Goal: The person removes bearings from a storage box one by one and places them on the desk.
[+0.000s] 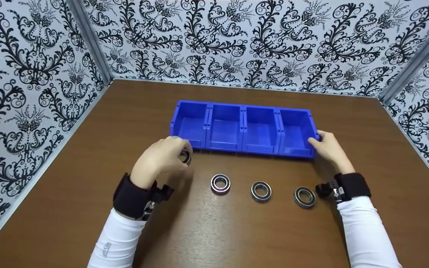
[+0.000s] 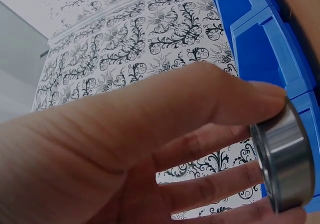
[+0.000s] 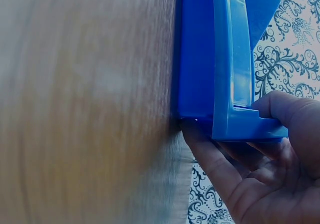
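Between thumb and fingers my left hand (image 1: 162, 158) pinches a ball bearing (image 2: 287, 159), a steel ring held on edge in front of the leftmost bin. My right hand (image 1: 330, 149) grips the right side wall of the blue four-part bin (image 1: 259, 150); in the right wrist view the thumb lies over the rim and the fingers are outside and beneath it. Three more bearings lie flat on the table in a row: one near the middle (image 1: 220, 184), another to its right (image 1: 261, 191), and a third (image 1: 304, 197) by the right wrist.
The brown wooden table (image 1: 214, 238) carries everything. Patterned black-and-white walls (image 1: 214, 44) stand behind it and at both sides, with grey metal posts (image 1: 91, 41) in the corners. Each wrist wears a black strap (image 1: 130, 197) with a small camera.
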{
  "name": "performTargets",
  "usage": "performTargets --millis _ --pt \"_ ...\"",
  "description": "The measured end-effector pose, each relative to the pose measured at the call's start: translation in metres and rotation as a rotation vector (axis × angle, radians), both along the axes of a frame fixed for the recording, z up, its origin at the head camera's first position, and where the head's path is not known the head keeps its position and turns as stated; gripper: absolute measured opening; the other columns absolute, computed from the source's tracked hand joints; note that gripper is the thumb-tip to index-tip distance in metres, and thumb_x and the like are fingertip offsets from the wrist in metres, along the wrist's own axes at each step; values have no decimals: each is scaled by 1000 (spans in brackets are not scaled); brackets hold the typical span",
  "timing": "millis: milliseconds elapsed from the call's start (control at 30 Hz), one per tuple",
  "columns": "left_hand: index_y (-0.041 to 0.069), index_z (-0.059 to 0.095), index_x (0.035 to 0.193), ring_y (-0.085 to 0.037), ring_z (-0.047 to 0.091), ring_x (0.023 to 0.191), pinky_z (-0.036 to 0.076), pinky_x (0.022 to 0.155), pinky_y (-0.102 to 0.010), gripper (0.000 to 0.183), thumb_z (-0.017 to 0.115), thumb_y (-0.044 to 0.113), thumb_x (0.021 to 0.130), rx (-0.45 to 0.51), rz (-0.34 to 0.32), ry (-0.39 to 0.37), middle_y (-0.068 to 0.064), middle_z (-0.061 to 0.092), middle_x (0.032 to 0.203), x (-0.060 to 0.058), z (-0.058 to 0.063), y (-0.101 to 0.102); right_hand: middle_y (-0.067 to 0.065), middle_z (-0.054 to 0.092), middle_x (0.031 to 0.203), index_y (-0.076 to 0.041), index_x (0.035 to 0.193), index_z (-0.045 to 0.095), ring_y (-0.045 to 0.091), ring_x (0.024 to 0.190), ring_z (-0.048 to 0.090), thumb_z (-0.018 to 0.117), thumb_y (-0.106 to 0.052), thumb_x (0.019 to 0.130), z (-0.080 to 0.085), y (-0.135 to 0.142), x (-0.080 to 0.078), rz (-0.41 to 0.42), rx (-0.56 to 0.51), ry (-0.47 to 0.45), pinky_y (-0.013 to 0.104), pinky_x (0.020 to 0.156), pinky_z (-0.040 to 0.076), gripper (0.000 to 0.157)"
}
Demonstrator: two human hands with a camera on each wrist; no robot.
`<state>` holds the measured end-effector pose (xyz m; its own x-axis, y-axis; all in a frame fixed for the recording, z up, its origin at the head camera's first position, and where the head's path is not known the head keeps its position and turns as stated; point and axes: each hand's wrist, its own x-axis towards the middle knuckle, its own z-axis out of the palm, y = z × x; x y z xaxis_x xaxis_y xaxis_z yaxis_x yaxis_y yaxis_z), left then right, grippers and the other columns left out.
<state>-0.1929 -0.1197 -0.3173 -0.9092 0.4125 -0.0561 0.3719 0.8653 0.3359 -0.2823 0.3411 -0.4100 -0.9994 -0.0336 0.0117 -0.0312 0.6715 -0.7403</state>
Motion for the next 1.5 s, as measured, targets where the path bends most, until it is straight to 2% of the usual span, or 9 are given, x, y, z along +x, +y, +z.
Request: performTargets --millis 333,667,800,1067,1500 --pt "8 75 103 -31 70 101 57 85 -47 25 68 8 79 -17 -6 -9 -11 74 111 2 -2 -2 35 67 117 20 134 54 -6 73 57 49 -8 99 1 -1 1 7 -1 30 9 66 48 44" --pt "8 75 98 -23 64 85 55 75 -42 21 70 9 77 -37 -31 -17 -11 73 100 4 -5 -1 30 69 111 19 131 56 -5 72 57 50 -8 98 2 -2 1 2 0 30 10 65 48 42" --pt "8 75 97 -22 62 82 54 73 -40 20 70 9 77 -46 -36 -25 -11 73 97 3 -7 -1 31 68 113 20 132 55 -3 74 58 50 -9 100 2 -1 1 4 3 20 10 65 48 43" --pt "10 75 97 -22 62 83 53 72 -38 20 75 11 77 -68 -30 -58 -8 71 97 3 -12 0 33 67 117 20 134 53 -2 76 59 50 -9 100 1 0 1 9 -1 17 9 66 48 44" --pt "6 71 101 -29 68 94 56 79 -45 25 79 10 77 -118 -41 -107 -13 72 104 3 -21 2 29 69 113 18 133 55 -6 74 57 49 -8 99 1 -1 1 11 -6 10 9 68 49 43"
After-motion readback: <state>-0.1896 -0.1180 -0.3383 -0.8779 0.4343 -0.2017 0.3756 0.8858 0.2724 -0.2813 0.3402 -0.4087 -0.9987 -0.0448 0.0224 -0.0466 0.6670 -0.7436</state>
